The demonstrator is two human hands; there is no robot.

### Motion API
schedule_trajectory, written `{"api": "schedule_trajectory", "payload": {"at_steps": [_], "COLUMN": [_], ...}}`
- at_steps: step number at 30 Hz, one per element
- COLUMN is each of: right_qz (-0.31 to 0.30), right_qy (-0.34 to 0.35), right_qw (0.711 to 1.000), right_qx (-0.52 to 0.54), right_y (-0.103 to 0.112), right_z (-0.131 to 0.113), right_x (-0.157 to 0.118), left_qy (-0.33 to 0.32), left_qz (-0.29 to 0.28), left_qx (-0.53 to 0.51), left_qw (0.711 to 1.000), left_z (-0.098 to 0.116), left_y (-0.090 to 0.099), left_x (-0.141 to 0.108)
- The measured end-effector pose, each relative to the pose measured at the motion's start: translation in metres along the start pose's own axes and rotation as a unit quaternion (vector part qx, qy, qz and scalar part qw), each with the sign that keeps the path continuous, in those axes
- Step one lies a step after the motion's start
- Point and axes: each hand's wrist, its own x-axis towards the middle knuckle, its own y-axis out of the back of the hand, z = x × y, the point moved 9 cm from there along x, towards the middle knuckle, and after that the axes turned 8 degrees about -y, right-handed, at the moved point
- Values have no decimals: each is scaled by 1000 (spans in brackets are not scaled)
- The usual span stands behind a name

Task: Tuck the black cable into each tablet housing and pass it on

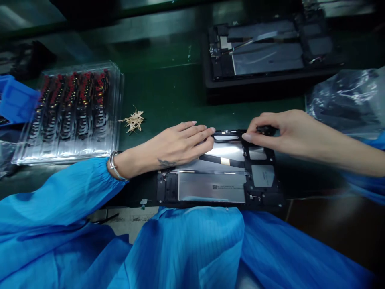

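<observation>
An opened tablet [210, 186] lies flat at the table's front edge, its silver battery panels and black frame exposed. My left hand [183, 144] rests palm down over its far left part, fingers stretched and lying flat, covering that corner. At the tablet's far right side, my right hand [278, 128] is closed, thumb and index finger pinched together near the black frame. A small dark thing [266, 130] shows within the curl of its fingers, too unclear to name. Whatever is between the fingertips is hidden.
Another opened tablet [267, 56] sits on a black block [252, 90] at the back right. To the left are a clear plastic tray [118, 120] of small parts, a blue bin [19, 100] and a pile of beige strips [133, 121]. Clear plastic wrap [345, 100] lies at right.
</observation>
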Motion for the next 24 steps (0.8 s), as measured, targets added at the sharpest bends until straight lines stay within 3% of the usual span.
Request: {"api": "schedule_trajectory", "payload": {"at_steps": [4, 9, 24], "right_qz": [19, 24, -7], "right_qy": [8, 5, -2], "right_qw": [998, 994, 984], "right_qx": [-51, -108, -178], "right_y": [-1, -5, -13], "right_z": [-7, -9, -8], "right_x": [-1, -3, -3], "left_qy": [-24, -32, -36], "left_qz": [22, 7, 24], "left_qx": [31, 60, 96], "left_qw": [999, 998, 994], "left_z": [1, 1, 7], "left_y": [6, 4, 4], "left_x": [4, 5, 5]}}
